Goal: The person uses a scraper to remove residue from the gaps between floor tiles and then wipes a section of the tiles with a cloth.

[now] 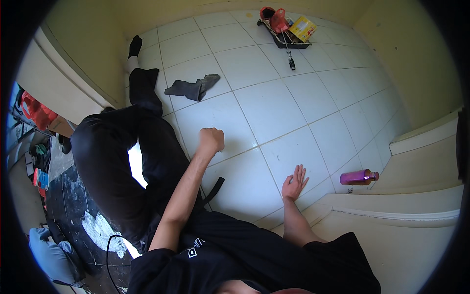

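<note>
My left hand [211, 140] is closed in a fist low over the white tiled floor [274, 105]; its palm side is hidden, so I cannot make out whether anything is in it. Farther right, my right hand [293, 183] lies flat on the tiles, fingers stretched out and holding nothing. A crumpled dark grey cloth [193, 89] is on the floor beyond the left fist. Close to my body, a black strap [214, 190] sticks out over the tiles. To the right of my right hand is a shiny purple bottle [359, 177].
A black tray [293, 45] at the far wall carries red items and a yellow box [303, 28]; a black-handled tool [292, 63] reaches out of it. My black-trousered legs [117, 157] extend left. Beyond the doorway are a white-smeared dark floor [73, 201] and a blue-grey bundle [51, 255].
</note>
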Motion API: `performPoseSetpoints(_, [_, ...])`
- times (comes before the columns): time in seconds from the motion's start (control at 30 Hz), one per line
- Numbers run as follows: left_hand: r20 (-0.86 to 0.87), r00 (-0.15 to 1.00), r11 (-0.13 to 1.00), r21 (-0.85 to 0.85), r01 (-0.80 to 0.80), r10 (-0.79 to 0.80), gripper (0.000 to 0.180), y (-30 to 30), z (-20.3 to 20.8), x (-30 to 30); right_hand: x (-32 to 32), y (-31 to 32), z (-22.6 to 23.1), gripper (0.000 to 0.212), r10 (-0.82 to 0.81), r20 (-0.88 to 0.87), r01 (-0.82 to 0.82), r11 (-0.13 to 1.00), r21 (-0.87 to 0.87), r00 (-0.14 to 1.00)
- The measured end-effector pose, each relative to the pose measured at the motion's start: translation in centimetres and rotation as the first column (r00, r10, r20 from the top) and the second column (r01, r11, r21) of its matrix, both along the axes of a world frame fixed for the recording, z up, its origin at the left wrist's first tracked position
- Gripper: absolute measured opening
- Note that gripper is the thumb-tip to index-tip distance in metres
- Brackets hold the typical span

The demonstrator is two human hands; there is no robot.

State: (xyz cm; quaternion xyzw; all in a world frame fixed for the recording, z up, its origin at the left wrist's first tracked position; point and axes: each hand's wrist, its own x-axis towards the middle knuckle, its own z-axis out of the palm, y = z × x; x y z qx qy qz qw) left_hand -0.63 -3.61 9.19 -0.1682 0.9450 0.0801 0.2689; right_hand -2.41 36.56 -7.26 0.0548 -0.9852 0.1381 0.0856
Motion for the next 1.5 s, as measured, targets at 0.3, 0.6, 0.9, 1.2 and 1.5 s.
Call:
performPoseSetpoints(0.3, [0.005,1.000,1.000,-0.016,0.002,-0.002,0.022,0.5,-0.5,-0.1,0.1,-0.1,0.3,0.059,0.009,-0.017,-0.009,1.000,-0.014,1.000])
performPoseSetpoints(0.6, [-0.010,1.000,0.997,-0.069,0.029,-0.030,0.023,0.7,-1.1,0.0,0.1,-0.2,0.5,0.061,-0.003,0.014,0.004,1.000,-0.008,1.000])
performPoseSetpoints(0.9, [-0.023,0.999,0.995,-0.084,0.046,-0.048,0.021,1.2,-1.5,-0.4,0.1,-0.2,0.5,0.060,-0.003,0.004,0.003,1.000,-0.006,1.000])
performPoseSetpoints(1.2, [-0.028,0.998,0.993,-0.109,0.056,-0.059,0.021,0.5,-1.7,0.1,0.0,-0.3,0.5,0.060,-0.006,0.005,0.006,1.000,-0.015,1.000])
performPoseSetpoints(1.5, [-0.024,0.999,0.994,-0.102,0.038,-0.040,0.021,1.0,-1.6,-0.3,0.0,-0.2,0.3,0.060,-0.003,-0.005,0.003,1.000,-0.005,1.000])
